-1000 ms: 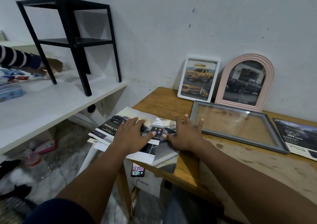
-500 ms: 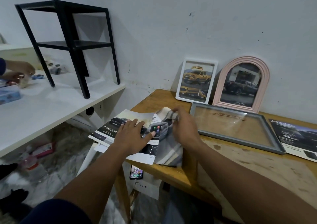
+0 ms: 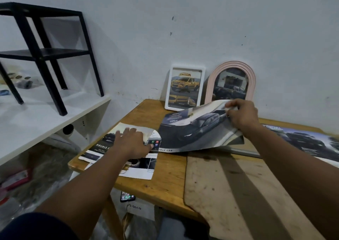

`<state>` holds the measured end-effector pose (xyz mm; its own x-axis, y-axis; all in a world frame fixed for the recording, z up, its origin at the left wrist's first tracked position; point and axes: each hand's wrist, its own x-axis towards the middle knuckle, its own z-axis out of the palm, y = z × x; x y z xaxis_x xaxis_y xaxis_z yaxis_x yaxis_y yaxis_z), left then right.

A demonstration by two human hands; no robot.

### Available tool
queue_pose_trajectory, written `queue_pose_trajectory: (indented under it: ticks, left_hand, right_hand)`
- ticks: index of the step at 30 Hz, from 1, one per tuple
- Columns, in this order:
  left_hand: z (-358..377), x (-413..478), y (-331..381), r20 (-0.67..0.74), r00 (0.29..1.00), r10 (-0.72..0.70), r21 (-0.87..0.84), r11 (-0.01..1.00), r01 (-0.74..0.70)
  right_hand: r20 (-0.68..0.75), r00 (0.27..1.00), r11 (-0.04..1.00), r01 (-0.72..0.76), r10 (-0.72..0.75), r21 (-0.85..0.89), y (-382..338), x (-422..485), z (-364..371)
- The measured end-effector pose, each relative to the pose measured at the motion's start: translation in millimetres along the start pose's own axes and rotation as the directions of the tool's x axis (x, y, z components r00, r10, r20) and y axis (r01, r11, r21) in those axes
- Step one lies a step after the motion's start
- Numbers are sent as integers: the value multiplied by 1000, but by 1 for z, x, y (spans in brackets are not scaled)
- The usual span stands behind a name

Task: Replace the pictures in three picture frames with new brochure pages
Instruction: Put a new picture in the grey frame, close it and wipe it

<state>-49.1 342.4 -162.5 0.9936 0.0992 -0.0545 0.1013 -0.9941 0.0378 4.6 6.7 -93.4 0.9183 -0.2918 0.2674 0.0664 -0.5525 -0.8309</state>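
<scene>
Your left grip: fingers straight, pressed flat on the brochure stack at the left end of the table. Your right grip: pinching the raised far corner of a dark-car brochure page, which curls above the table just beside the stack. Behind it, a white frame and a pink arched frame lean on the wall.

Three picture frames on view: one white frame, one pink arched frame, one grey frame lying flat. Two hands, left hand and right hand. Brochure paper in three spots: one lifted page, one flat page, one stack, its sheets uncountable. One black rack, one phone
</scene>
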Motion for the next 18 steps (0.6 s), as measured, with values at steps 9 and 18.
queue_pose_trajectory:
  ticks: [9,18]
  left_hand:
    - [0,53,93,-137,966,219,-226,943,-246]
    - [12,77,131,-135,959,249,-202,941,-273]
  right_hand:
    - [91,993,987,-63,77,-146,69,55,-32]
    - [235,969,833,64,80,-549,106,71,-30]
